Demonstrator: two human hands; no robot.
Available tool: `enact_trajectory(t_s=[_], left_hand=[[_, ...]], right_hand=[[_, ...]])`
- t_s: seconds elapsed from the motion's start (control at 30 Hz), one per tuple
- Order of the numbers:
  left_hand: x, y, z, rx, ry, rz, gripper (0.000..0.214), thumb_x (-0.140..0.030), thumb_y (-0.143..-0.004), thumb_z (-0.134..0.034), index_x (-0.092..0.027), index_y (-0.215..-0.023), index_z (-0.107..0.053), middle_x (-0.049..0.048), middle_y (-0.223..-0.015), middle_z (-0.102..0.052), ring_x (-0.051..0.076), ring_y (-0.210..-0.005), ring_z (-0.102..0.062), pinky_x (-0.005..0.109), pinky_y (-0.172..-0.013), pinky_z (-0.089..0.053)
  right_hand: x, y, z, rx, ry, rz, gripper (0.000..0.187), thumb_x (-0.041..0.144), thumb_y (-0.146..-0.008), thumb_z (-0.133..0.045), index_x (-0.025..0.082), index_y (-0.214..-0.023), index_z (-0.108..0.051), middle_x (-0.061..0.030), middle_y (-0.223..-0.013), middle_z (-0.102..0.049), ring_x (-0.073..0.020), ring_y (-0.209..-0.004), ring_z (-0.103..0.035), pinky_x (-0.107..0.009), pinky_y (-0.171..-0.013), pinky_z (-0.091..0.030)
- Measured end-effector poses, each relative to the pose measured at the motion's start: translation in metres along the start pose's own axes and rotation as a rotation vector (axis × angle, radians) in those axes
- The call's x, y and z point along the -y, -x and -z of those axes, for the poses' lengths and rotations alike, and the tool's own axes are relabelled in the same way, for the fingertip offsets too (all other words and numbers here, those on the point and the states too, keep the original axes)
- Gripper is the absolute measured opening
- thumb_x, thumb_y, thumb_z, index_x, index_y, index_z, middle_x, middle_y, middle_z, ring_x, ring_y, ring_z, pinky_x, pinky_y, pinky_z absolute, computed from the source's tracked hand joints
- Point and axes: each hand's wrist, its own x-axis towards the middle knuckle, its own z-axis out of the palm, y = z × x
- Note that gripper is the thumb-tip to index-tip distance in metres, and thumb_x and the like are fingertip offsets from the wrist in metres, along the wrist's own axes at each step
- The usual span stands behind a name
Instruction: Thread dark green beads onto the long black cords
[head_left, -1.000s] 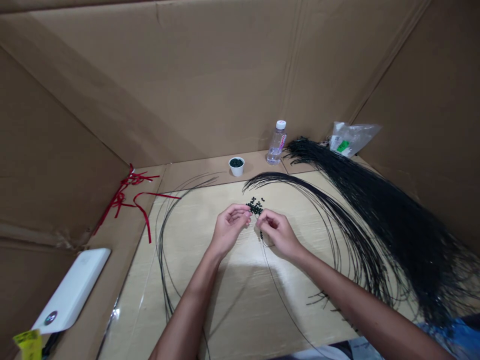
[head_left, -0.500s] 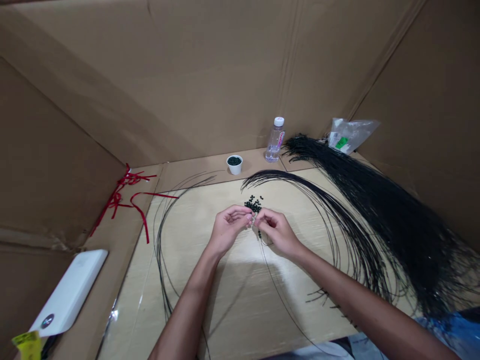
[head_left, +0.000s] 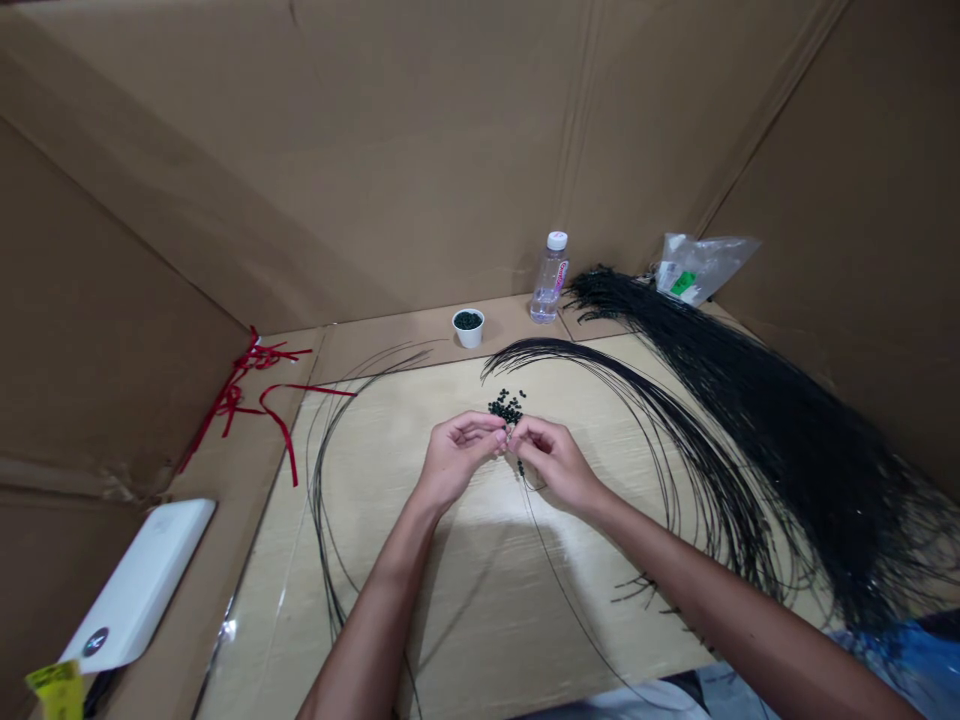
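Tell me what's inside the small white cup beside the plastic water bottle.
The small white cup holds a heap of small dark green beads. Only the top layer shows; whatever lies beneath it, and the cup's bottom, is hidden.

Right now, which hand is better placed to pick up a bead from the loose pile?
Probably the left hand: its fingertips are right below the loose dark beads. The right hand sits farther from them, beside the thin black strand hanging below it.
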Motion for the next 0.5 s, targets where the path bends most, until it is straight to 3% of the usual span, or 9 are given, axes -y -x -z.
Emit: enact_trajectory(t_s=[0.5], left_hand=[[-0.0053, 0.002, -0.0035, -0.019, 0.016, 0.01, 0.039, -0.039, -0.067, -0.102, -0.016, -0.093, -0.085, 0.0071, -0.081, -0.083, 0.017, -0.074, -0.076, 0.03, -0.075, -0.064]], right_hand=[[-0.003, -0.0008, 0.0, -0.015, 0.032, 0.001, 0.025, 0.038, -0.09, -0.07, 0.021, -0.072, -0.065, 0.0034, -0.063, -0.052, -0.0143, -0.06, -0.04, -0.029, -0.059, -0.03]])
